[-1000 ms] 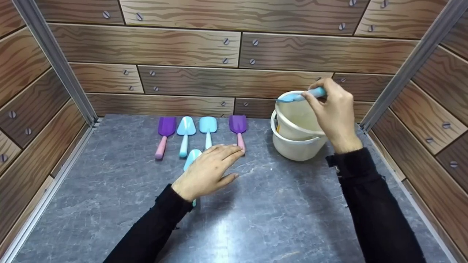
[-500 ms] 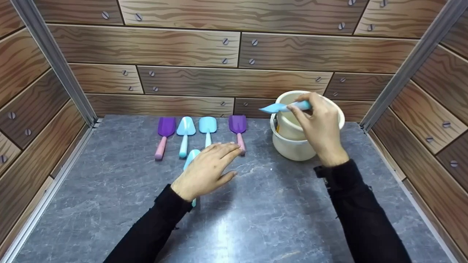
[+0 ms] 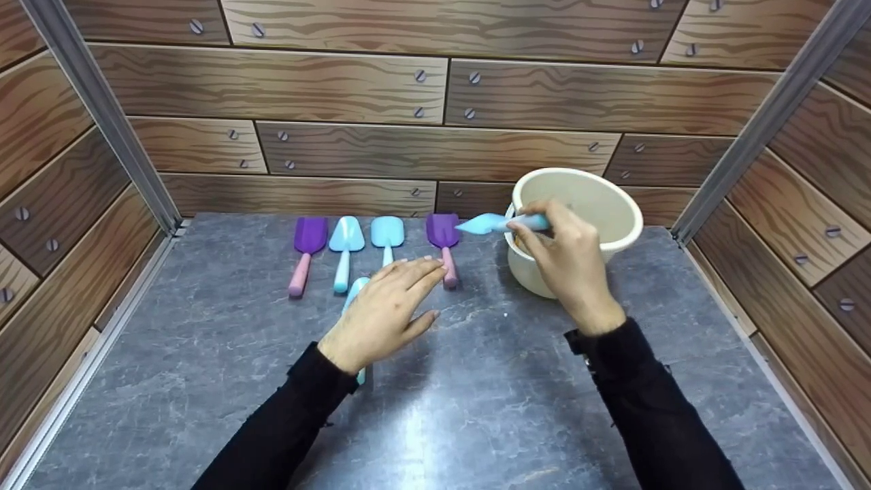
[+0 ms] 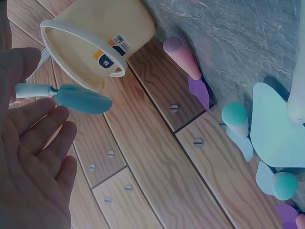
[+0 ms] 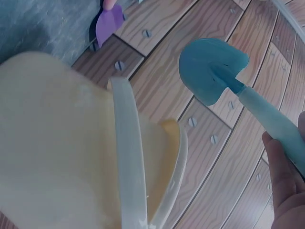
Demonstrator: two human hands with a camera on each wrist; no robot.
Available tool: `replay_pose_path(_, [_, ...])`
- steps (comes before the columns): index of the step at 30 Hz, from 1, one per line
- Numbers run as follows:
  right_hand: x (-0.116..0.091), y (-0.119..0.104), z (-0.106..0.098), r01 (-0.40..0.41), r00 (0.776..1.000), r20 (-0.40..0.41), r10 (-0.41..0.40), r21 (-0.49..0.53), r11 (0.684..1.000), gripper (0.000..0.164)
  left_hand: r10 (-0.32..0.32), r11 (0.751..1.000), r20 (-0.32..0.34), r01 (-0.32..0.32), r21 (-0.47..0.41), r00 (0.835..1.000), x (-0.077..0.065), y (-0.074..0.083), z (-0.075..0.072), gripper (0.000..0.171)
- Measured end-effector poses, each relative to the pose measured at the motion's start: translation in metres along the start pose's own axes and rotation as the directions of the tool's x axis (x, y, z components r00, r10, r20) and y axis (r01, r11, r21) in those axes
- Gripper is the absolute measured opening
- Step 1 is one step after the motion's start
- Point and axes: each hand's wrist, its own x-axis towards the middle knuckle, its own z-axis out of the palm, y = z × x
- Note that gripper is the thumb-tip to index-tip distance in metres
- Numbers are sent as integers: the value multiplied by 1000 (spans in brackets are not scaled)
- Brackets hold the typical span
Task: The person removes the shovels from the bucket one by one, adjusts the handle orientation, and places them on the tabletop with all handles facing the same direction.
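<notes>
My right hand pinches the handle of a blue toy shovel, held sideways in the air with its blade pointing left. In the right wrist view this blue shovel shows a broad, rounded blade. Behind the hand stands a cream bucket, its white handle hanging down around its side. My left hand is held out palm down with straight fingers, over a light blue shovel that it mostly covers. The tip of the held shovel overlaps a purple shovel with a pink handle in the head view.
Along the back of the grey tabletop lie another purple shovel, a pointed light blue shovel and a square-bladed light blue shovel. Wood-patterned walls enclose the back and both sides, with metal corner posts.
My right hand has carried the blue shovel left and down, from over the bucket's mouth to the bucket's front left. My left hand has barely moved.
</notes>
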Motion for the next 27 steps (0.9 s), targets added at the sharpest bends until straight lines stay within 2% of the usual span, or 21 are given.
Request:
replay_pose_path(10, [-18, -13, 14, 113, 993, 20, -114, 15, 993, 26, -7, 1000, -97, 5, -21, 995, 1, 1, -1, 69])
replay_pose_path(22, [-38, -27, 28, 125, 991, 35, -132, 158, 979, 26, -12, 997, -156, 0, -71, 988, 3, 3, 0, 67])
replay_pose_path(27, [-47, -34, 34, 138, 988, 41, -148, 186, 973, 26, -12, 997, -164, -1, -80, 986, 3, 4, 1, 62])
